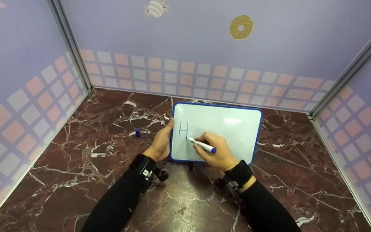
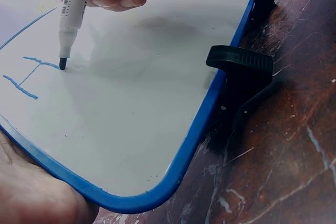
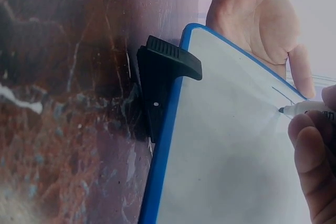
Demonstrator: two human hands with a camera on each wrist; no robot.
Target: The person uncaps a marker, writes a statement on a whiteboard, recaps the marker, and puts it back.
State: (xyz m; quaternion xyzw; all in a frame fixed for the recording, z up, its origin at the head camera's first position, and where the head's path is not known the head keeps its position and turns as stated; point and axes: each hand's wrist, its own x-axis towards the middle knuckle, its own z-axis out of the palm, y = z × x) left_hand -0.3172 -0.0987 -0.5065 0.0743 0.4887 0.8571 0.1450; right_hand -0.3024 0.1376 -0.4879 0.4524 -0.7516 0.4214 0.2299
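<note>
the white marker (image 1: 201,144) lies pinched between the right fingers (image 1: 209,137).

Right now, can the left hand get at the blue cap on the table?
Probably yes. The blue cap lies just left of the left hand in the head view, nothing visible between them. It would likely have to leave the whiteboard's edge first.

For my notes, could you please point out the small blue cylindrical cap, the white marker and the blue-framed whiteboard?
Blue cap (image 1: 137,132), head view: side.
White marker (image 2: 71,20), left wrist view: barrel.
Whiteboard (image 1: 216,122), head view: bare writing surface.
</note>
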